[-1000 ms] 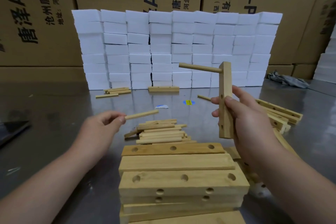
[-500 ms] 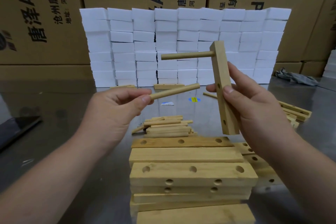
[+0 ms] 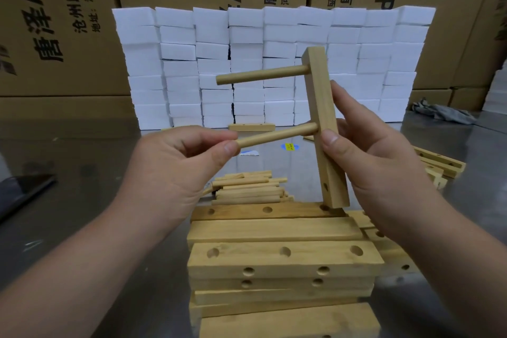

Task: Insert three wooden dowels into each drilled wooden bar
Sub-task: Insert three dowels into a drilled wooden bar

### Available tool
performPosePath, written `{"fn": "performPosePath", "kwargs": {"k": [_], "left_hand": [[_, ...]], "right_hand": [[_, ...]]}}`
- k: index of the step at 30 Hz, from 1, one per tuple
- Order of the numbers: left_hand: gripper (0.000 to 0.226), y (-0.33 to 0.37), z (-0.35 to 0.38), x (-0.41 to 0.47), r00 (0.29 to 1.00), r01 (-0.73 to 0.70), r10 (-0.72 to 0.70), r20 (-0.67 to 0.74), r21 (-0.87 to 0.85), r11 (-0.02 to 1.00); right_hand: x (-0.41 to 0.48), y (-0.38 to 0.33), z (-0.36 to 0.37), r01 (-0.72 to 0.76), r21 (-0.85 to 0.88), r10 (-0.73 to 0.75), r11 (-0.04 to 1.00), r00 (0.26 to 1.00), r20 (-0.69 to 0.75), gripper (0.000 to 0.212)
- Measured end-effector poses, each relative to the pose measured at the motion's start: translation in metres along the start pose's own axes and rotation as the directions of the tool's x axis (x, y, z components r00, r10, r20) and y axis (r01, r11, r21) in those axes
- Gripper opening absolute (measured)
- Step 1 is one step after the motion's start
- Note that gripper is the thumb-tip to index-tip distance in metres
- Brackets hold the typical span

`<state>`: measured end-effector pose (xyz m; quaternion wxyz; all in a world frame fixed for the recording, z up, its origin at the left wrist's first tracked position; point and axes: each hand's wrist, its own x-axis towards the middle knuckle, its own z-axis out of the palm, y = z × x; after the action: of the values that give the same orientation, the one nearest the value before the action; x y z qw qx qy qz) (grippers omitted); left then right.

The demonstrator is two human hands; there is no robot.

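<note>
The drilled wooden bar [image 3: 322,123] is held nearly upright in the air above the middle of the desk [image 3: 82,200]. My right hand [image 3: 384,162] grips it round its middle, thumb on the front face and fingers curled behind. One dowel [image 3: 260,75] is seated in the top hole and sticks out toward the left edge. My left hand [image 3: 175,167] pinches the free end of a second dowel [image 3: 277,136], whose tip is at the middle hole; I cannot tell how deep it sits. The bottom hole [image 3: 326,187] is empty, so I judge this bar about two-thirds done. The stack of bars [image 3: 282,258] at the near edge holds no dowels, and the loose dowels [image 3: 247,189] lie just behind it, so most of the job remains.
</note>
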<state>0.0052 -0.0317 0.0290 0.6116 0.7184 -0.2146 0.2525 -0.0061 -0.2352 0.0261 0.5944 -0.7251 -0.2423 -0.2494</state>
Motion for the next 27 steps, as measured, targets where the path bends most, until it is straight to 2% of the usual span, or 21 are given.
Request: {"fn": "performPosePath", "kwargs": {"k": [11, 14, 20, 27], "left_hand": [[0.014, -0.005, -0.003, -0.002, 0.991, -0.129, 0.125, 0.043, 0.098, 0.987], [0.019, -0.004, -0.004, -0.002, 0.986, -0.166, 0.16, 0.052, 0.153, 0.974], [0.011, -0.005, -0.005, 0.0, 0.993, -0.114, 0.112, 0.033, 0.074, 0.991], [0.013, -0.009, -0.008, 0.007, 0.993, -0.027, 0.027, 0.116, 0.0, 1.0]], "right_hand": [[-0.005, -0.004, 0.004, 0.05, -0.117, -0.047, 0.992, 0.999, 0.027, 0.045], [-0.006, -0.007, 0.004, 0.067, -0.142, -0.064, 0.988, 0.998, 0.026, 0.047], [-0.009, -0.009, 0.005, 0.111, -0.17, -0.109, 0.979, 0.994, 0.02, 0.048], [-0.008, -0.008, 0.004, 0.135, -0.165, -0.13, 0.977, 0.991, 0.04, 0.049]]}}
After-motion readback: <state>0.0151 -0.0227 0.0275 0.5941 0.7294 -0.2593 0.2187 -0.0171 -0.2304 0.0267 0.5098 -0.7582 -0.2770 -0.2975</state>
